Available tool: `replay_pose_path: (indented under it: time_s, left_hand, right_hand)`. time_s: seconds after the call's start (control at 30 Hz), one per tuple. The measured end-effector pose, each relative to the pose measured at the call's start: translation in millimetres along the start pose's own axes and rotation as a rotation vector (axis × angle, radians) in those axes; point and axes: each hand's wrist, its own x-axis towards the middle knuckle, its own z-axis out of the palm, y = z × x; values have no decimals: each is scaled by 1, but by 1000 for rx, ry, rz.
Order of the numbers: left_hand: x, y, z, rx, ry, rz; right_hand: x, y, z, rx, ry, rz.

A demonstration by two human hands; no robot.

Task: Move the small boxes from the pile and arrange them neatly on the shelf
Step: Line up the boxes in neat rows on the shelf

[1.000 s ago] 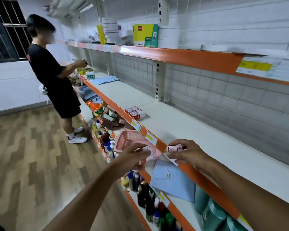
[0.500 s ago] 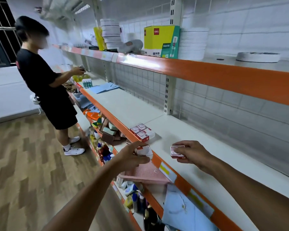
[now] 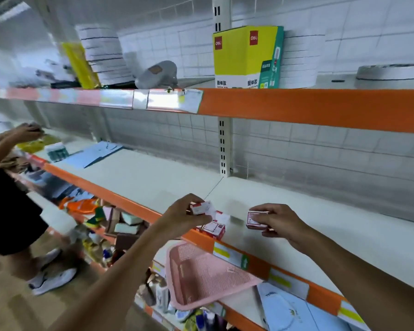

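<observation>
Both hands have risen from the basket [image 3: 201, 278] to the shelf [image 3: 153, 177]; left hand [image 3: 184, 217] pinches one box [image 3: 202, 208] over the front-edge stack [image 3: 213, 229]; right hand [image 3: 279, 220] grips another box [image 3: 255, 219] beside it; placing looks imminent.

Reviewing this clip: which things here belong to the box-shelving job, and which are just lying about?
Job: left hand pinching a small box; right hand pinching another box; placed boxes; white shelf.

Lying about: pink basket, yellow carton, blue folders, grey cap.
</observation>
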Motion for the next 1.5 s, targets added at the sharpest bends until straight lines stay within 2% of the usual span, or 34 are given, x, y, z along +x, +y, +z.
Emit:
replay_pose_path:
  time_s: [0.27, 0.7, 1.03, 1.3, 1.5]
  left_hand:
    - [64, -1, -14, 105, -139, 106]
    - [138, -22, -28, 121, -275, 128]
    - [179, -52, -17, 152, -484, 179]
    - [193, -60, -16, 173, -622, 227]
    - [198, -65, -16, 188, -659, 223]
  right_hand:
    - [33, -10, 14, -38, 118, -22]
    - [86, -18, 41, -226, 128, -20]
    - [93, -15, 64, -392, 200, 57]
    - [91, -7, 84, -387, 282, 94]
    - [93, -3, 95, -355, 321, 110]
